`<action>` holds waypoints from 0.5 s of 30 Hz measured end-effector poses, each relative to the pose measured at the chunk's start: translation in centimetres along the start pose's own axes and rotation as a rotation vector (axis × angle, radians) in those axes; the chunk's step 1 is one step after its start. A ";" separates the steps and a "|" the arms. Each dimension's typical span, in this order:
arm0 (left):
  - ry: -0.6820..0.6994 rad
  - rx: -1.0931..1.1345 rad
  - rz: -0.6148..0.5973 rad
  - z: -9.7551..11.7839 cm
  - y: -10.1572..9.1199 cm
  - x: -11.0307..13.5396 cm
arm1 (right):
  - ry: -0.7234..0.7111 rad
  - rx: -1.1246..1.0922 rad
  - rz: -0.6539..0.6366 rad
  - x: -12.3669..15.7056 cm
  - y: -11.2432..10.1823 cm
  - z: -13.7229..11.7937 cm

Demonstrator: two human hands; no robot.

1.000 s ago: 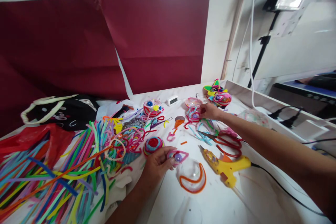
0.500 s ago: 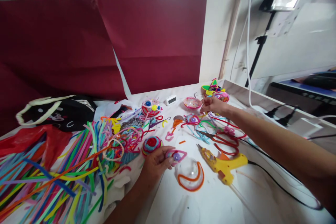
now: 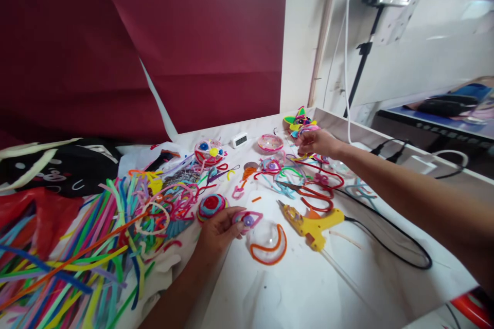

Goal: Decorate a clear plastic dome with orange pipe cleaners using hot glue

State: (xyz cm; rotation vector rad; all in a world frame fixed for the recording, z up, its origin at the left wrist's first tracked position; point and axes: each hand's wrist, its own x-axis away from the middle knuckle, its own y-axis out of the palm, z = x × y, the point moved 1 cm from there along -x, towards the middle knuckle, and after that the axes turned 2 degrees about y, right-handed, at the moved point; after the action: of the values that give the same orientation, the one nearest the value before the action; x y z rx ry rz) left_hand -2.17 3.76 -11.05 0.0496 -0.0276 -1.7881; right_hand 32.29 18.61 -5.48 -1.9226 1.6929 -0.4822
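Observation:
My left hand [image 3: 222,229] pinches a pink pipe-cleaner eye shape [image 3: 248,219] with a purple centre between thumb and fingers. Just past it on the table is a clear dome [image 3: 266,247] edged with an orange pipe-cleaner crescent. A striped ball-like piece with a red top [image 3: 212,206] sits behind the left hand. Toward the back right, my right hand [image 3: 317,143] is stretched out, fingers partly apart and bent downward, seemingly empty. It is beside a green and yellow pipe-cleaner figure [image 3: 299,122]; its fingertips overlap small pieces there. A pink-rimmed clear bowl [image 3: 270,143] stands to its left.
A yellow glue gun [image 3: 314,223] and red-handled scissors [image 3: 316,194] lie right of centre, with a black cord [image 3: 405,239] trailing right. Loose pipe cleaners [image 3: 77,267] cover the left side. A white timer [image 3: 239,140] stands at the back. A raised edge [image 3: 386,159] bounds the right side.
My right hand has moved away from the pink-rimmed bowl, rightward to the green and yellow figure. The left hand keeps hold of the eye shape. The whole view has shifted right.

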 end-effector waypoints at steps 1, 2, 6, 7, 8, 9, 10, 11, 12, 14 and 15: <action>0.008 -0.001 0.017 -0.1 0.0 0.0 | -0.016 0.043 0.012 0.4 -0.6 0.1; 0.014 -0.002 0.034 -0.1 0.1 0.1 | -0.033 0.092 0.021 0.8 -1.1 0.2; 0.034 0.010 0.091 -0.2 0.2 0.2 | -0.108 0.317 0.013 3.1 -2.4 0.3; 0.038 0.015 0.094 -0.1 0.2 0.2 | -0.121 0.369 -0.008 3.8 -2.5 0.2; 0.041 0.019 0.098 -0.1 0.3 0.2 | -0.132 0.418 -0.033 4.6 -2.4 0.2; 0.043 0.020 0.100 0.0 0.2 0.2 | -0.140 0.464 -0.063 5.3 -2.3 0.3; 0.044 0.019 0.102 0.1 0.2 0.1 | -0.143 0.508 -0.095 5.9 -2.1 0.4; 0.043 0.016 0.104 0.1 0.2 0.1 | -0.141 0.547 -0.125 6.5 -1.9 0.6; 0.042 0.012 0.107 0.1 0.2 0.1 | -0.138 0.580 -0.152 7.0 -1.8 0.8; 0.041 0.003 0.111 0.0 0.1 0.0 | -0.132 0.628 -0.199 7.6 -1.4 1.4; 0.039 0.001 0.109 0.0 0.1 0.0 | -0.133 0.645 -0.219 7.7 -1.3 1.6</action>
State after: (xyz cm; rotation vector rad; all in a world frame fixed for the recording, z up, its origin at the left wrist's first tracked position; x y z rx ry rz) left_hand -2.08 3.78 -11.09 0.0828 -0.0034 -1.6782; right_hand 35.42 11.32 -6.60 -1.6102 1.0643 -0.8426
